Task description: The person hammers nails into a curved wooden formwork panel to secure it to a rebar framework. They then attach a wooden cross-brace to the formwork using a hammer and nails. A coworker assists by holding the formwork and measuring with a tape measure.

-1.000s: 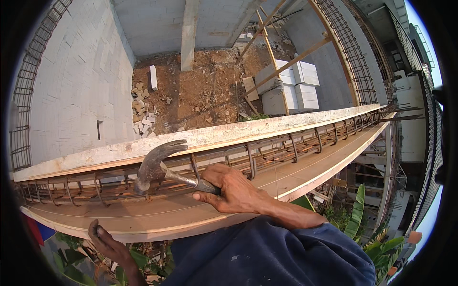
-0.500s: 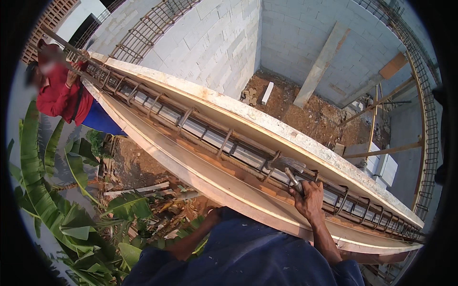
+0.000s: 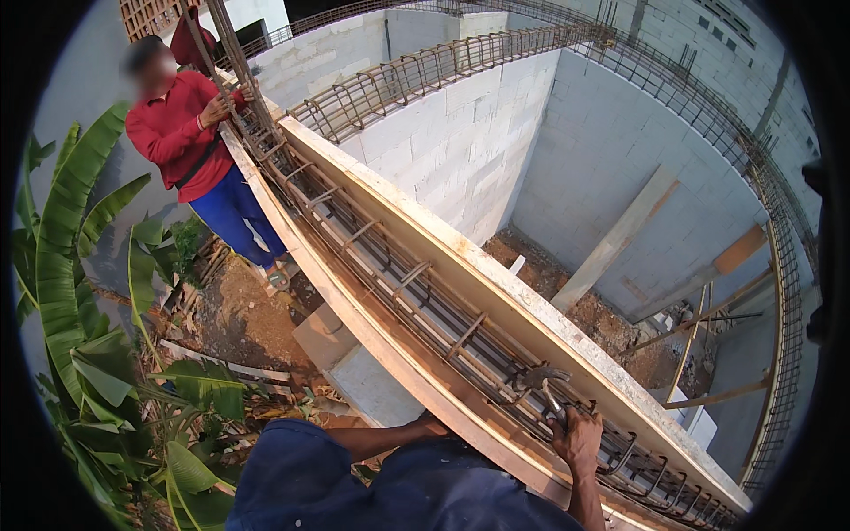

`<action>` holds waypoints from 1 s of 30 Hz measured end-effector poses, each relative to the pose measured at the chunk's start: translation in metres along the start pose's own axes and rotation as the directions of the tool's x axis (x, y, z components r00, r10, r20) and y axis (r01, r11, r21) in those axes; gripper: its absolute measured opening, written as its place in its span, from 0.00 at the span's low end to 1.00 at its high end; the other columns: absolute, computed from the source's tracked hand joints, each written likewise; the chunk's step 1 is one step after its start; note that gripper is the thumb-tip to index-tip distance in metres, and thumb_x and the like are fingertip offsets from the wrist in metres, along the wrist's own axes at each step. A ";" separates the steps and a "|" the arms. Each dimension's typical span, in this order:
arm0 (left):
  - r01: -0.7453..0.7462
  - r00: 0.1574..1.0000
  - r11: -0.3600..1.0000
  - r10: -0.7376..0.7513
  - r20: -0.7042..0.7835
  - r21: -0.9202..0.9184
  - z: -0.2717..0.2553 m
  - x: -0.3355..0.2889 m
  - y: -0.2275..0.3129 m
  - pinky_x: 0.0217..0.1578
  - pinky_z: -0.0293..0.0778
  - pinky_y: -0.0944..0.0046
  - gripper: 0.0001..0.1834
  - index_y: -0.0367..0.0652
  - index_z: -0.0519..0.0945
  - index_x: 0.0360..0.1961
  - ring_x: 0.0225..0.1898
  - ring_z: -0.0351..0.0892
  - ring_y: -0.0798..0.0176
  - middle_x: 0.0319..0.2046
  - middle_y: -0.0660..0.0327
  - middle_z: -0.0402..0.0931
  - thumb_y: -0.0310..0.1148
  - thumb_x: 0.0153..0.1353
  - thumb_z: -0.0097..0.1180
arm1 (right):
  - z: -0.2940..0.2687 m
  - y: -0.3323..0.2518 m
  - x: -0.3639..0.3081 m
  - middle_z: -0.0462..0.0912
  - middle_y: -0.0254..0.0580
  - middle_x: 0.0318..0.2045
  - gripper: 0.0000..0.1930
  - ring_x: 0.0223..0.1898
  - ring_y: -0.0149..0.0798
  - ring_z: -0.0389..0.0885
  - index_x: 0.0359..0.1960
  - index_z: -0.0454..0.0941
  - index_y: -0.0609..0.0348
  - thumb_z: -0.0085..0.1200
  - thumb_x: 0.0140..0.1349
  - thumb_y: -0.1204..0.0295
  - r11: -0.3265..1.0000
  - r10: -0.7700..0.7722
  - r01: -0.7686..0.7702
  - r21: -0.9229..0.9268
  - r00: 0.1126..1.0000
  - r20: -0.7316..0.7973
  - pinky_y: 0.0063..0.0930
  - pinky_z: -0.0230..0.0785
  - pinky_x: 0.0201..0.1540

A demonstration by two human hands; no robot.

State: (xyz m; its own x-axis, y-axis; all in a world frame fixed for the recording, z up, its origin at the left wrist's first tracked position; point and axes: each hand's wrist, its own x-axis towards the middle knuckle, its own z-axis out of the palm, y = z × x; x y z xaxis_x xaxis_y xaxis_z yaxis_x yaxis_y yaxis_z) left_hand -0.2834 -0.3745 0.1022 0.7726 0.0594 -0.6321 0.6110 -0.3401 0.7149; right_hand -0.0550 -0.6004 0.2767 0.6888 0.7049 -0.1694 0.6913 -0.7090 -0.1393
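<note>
a wooden formwork trough (image 3: 500,305) holds a rebar cage (image 3: 467,335); a hammer (image 3: 538,379) perhaps touches it

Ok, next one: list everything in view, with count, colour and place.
formwork boards: two, pale wood, diagonal across the middle
rebar cage: one, brown, between those boards
hammer: one, grey head, over that cage, lower right
wall-top rebar: several runs, brown, top and right
block walls: several, whitish grey, top and right
sloping post: one, grey, right
wooden poles: several, tan, right
co-worker: one, red top, blue trousers, upper left
banana leaves: many, green, left
garment: dark blue, bottom
left hand: one, mostly hidden, near board's edge
right hand: one, gripping the hammer
</note>
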 end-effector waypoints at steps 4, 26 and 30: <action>-0.020 1.000 1.000 0.020 -0.004 0.012 -0.002 0.000 -0.002 0.48 0.73 0.58 0.15 0.34 0.81 0.47 0.46 0.81 0.54 0.40 0.46 0.82 0.35 0.66 0.53 | 0.003 -0.002 -0.003 0.80 0.47 0.20 0.20 0.31 0.51 0.81 0.25 0.74 0.56 0.61 0.57 0.52 1.000 -0.028 0.027 -0.013 0.996 -0.086 0.45 0.63 0.49; -0.103 0.993 0.990 0.108 -0.046 0.093 -0.012 -0.011 -0.011 0.50 0.72 0.59 0.17 0.34 0.81 0.48 0.48 0.80 0.56 0.43 0.47 0.82 0.36 0.67 0.52 | 0.011 -0.008 -0.007 0.80 0.49 0.23 0.17 0.33 0.52 0.80 0.31 0.74 0.57 0.63 0.56 0.57 0.999 -0.034 0.028 -0.046 0.989 -0.147 0.45 0.63 0.45; -0.105 0.993 0.988 0.109 -0.035 0.112 -0.014 -0.012 -0.014 0.50 0.72 0.59 0.17 0.34 0.81 0.49 0.48 0.80 0.56 0.44 0.48 0.82 0.36 0.67 0.52 | 0.014 -0.008 -0.010 0.81 0.47 0.24 0.17 0.33 0.51 0.80 0.30 0.73 0.56 0.63 0.56 0.57 0.998 -0.032 0.022 -0.055 0.985 -0.172 0.44 0.63 0.44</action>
State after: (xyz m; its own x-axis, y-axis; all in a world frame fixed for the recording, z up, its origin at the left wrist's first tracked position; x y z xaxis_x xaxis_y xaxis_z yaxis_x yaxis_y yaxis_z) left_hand -0.2993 -0.3575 0.1040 0.8403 0.0549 -0.5394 0.5036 -0.4478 0.7389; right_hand -0.0706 -0.6023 0.2664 0.6939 0.7201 0.0053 0.7175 -0.6908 -0.0895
